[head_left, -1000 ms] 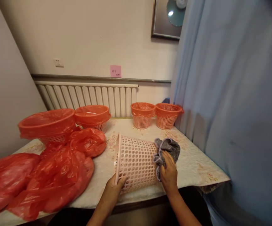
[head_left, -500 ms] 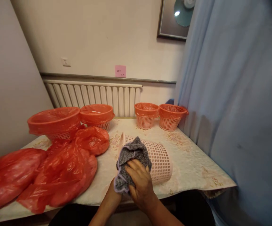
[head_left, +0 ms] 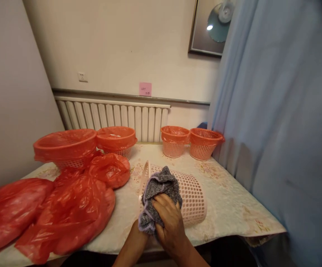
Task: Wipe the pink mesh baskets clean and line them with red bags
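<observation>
1. Our right hand (head_left: 172,218) lies over a bunched grey cloth (head_left: 163,181) in the head view, fingers together and bent into the fabric, pressing it against the pink basket (head_left: 192,193). Our left hand (head_left: 137,235) shows little beyond the wrist, so we cannot tell whether its fingers grip.
2. We have the pink basket on its side at the near edge of the table (head_left: 230,211), mouth toward our left, base toward our right.
3. Red bags (head_left: 80,211) lie heaped to our left; two red-lined baskets (head_left: 173,150) stand at the back right.
4. We judge that the round wall could roll or slip over the edge if we push off-centre with a loose left hold. Lattice holes could also snag the cloth.
5. We cannot see the basket's inside or underside, nor whether it bears fully on the table. One red bag (head_left: 7,218) runs out of frame, and the wall note's (head_left: 145,89) writing is too small to read.
</observation>
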Tool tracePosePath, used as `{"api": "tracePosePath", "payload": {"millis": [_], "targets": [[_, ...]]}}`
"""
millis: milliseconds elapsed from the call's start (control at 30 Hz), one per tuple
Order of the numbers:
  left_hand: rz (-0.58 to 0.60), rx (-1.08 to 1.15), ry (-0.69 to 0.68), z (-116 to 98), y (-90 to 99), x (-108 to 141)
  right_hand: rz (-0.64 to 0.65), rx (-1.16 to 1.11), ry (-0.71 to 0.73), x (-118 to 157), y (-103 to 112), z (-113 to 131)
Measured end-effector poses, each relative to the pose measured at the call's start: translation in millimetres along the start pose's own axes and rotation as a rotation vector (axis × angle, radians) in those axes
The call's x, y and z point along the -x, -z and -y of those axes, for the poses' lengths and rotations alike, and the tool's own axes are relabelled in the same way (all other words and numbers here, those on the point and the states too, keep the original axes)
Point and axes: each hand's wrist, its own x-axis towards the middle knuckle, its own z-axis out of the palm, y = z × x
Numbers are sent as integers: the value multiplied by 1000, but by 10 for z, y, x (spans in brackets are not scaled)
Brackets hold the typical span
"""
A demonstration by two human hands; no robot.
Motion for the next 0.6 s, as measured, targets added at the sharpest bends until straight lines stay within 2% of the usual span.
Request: {"api": "tracePosePath", "payload": {"millis": [233, 600], "targets": [[-17, -5, -31, -13, 45, 54, -18, 4, 4, 2, -18, -16], [-19, -5, -58, -44, 2, 91, 13, -21, 0, 103, 73, -53]]}}
